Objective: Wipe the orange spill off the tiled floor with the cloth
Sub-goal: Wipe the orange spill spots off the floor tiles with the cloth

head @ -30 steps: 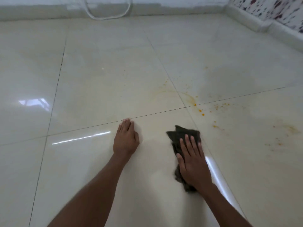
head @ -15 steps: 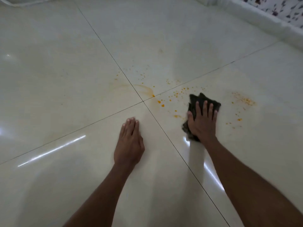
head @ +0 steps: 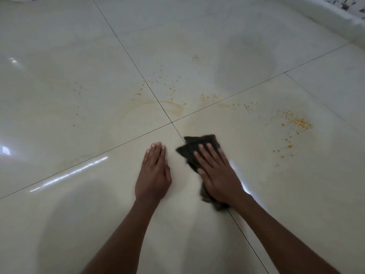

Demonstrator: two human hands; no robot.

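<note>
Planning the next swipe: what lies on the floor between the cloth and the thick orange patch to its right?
In the head view, mostly bare glossy tile; a few orange specks lie between cloth and patch.

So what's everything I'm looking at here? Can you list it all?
floor: one, glossy cream tiles with dark grout lines, fills the view
spill: many orange specks plus faint yellowish smears, scattered beyond the hands; densest patch far right
cloth: one, dark grey, crumpled, flat on the floor under the right hand
skirting: one, white, along the wall at top right
wall: a patterned sliver, top right corner
left hand: bare, flat on the floor, left of the cloth
right hand: bare, fingers spread, pressing the cloth down
</note>
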